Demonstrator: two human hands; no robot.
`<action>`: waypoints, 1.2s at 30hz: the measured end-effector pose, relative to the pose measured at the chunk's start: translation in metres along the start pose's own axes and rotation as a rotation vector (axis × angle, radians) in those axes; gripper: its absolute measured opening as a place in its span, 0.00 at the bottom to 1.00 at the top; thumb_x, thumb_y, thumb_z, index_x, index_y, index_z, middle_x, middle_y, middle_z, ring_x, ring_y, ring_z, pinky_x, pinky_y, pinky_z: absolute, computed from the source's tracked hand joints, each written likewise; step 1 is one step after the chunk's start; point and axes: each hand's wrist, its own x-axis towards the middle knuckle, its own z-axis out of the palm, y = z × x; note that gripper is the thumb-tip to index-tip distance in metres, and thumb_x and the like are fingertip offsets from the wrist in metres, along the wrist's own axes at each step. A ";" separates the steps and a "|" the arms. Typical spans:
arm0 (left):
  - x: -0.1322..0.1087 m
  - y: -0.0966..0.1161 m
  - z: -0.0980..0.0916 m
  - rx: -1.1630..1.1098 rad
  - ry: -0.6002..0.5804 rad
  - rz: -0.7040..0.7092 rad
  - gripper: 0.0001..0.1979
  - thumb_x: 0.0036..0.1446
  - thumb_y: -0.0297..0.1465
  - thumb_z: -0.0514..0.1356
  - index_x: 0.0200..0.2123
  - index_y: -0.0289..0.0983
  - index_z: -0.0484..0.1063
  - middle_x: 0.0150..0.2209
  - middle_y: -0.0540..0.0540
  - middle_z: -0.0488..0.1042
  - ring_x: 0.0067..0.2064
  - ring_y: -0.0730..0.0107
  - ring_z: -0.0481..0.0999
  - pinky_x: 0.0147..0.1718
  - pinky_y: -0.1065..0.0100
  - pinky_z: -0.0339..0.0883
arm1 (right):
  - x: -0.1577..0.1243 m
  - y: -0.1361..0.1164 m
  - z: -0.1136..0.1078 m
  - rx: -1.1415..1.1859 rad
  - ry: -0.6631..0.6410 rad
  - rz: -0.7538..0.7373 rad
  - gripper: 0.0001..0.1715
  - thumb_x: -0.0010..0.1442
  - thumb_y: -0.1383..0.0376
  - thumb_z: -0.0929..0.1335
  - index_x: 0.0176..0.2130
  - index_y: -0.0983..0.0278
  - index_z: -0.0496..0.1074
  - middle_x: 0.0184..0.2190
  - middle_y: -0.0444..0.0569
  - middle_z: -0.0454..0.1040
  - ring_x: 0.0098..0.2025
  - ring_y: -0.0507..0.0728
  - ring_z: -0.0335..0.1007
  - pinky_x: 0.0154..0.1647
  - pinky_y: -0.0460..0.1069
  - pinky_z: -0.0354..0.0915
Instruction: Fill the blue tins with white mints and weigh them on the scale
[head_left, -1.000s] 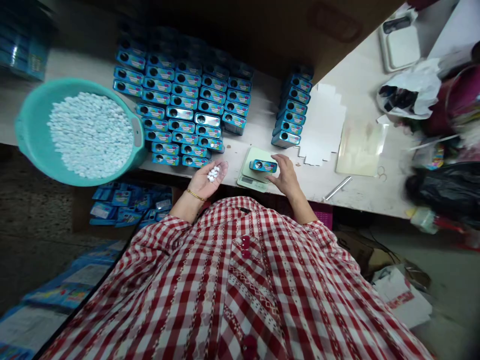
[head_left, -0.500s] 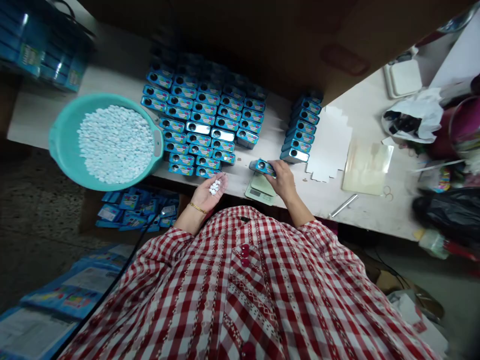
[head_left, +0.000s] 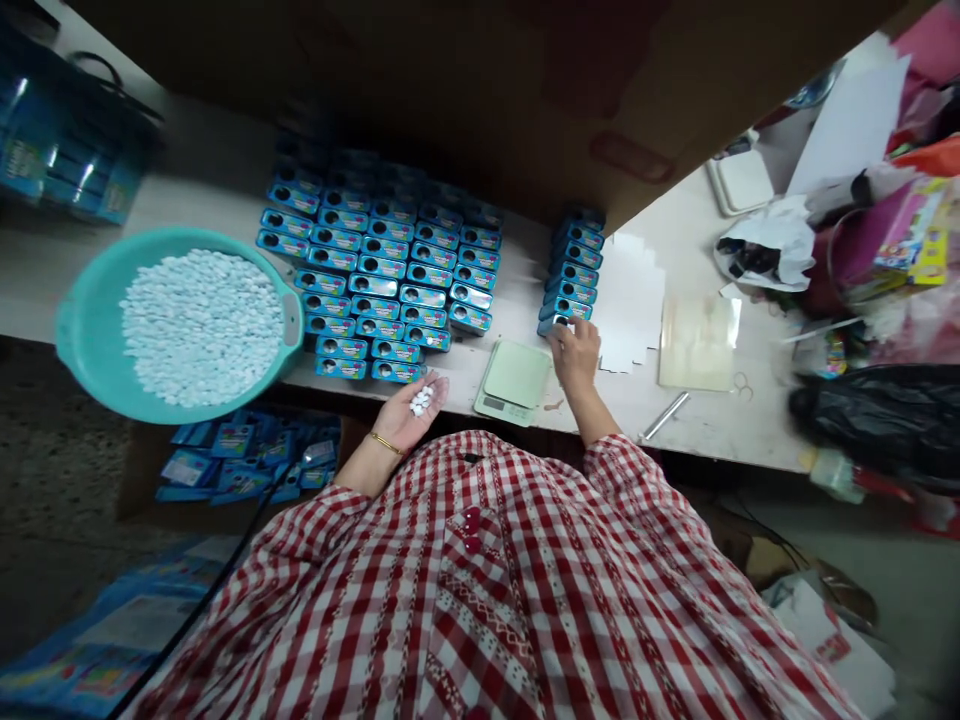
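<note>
The blue tin [head_left: 553,326] stands upright at my end of a single row of tins [head_left: 576,270], at one o'clock from the pale green scale [head_left: 515,372], with twelve straight ahead of me. Of my hands, the right hand [head_left: 576,352] is closed down on that tin, fingers bent in over its right end and hiding part of it. My left hand [head_left: 405,412] lies palm up at nine o'clock from the scale, half open and cupped, with a few white pellets [head_left: 421,401] in it. At ten o'clock a block of matching tins [head_left: 379,270] stands in columns on the desk [head_left: 517,300]; past it, around nine, a turquoise basin [head_left: 86,330] holds a heap of the same pellets. White card sheets [head_left: 630,300] lie at two o'clock, a translucent sheet [head_left: 697,345] near three, and a metal tube [head_left: 666,415] between three and four. At twelve looms a large cardboard box [head_left: 450,90].
</note>
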 end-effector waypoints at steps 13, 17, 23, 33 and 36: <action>0.000 -0.025 0.027 0.090 -0.140 -0.130 0.16 0.62 0.27 0.47 0.40 0.28 0.73 0.34 0.38 0.78 0.37 0.66 0.79 0.39 0.67 0.73 | -0.034 -0.011 -0.033 -0.190 -0.075 -0.374 0.12 0.63 0.68 0.61 0.42 0.61 0.71 0.51 0.53 0.67 0.46 0.59 0.57 0.49 0.55 0.53; 0.003 -0.029 0.028 0.098 -0.167 -0.148 0.17 0.62 0.29 0.47 0.43 0.28 0.73 0.35 0.38 0.78 0.39 0.65 0.79 0.41 0.66 0.71 | -0.050 -0.036 -0.027 -0.094 -0.173 -0.458 0.11 0.61 0.70 0.62 0.40 0.62 0.72 0.49 0.55 0.69 0.46 0.60 0.59 0.49 0.56 0.56; 0.001 -0.025 0.018 0.076 -0.064 -0.085 0.17 0.61 0.27 0.48 0.49 0.28 0.71 0.34 0.38 0.78 0.38 0.67 0.79 0.38 0.68 0.72 | -0.061 -0.021 -0.027 0.210 0.028 -0.194 0.13 0.63 0.59 0.63 0.44 0.61 0.72 0.49 0.54 0.71 0.50 0.61 0.63 0.51 0.58 0.60; -0.002 -0.019 0.014 0.056 -0.030 -0.042 0.17 0.62 0.28 0.47 0.47 0.28 0.71 0.34 0.39 0.78 0.37 0.67 0.79 0.37 0.69 0.73 | -0.072 0.007 -0.038 0.370 0.215 0.078 0.14 0.64 0.60 0.60 0.39 0.62 0.73 0.41 0.53 0.74 0.46 0.58 0.69 0.49 0.57 0.63; -0.002 -0.021 0.016 0.067 -0.047 -0.051 0.16 0.62 0.28 0.47 0.46 0.28 0.71 0.34 0.39 0.78 0.38 0.67 0.79 0.37 0.68 0.72 | -0.071 -0.003 -0.044 0.389 0.238 0.061 0.14 0.64 0.60 0.60 0.40 0.62 0.73 0.41 0.53 0.74 0.46 0.58 0.69 0.49 0.57 0.63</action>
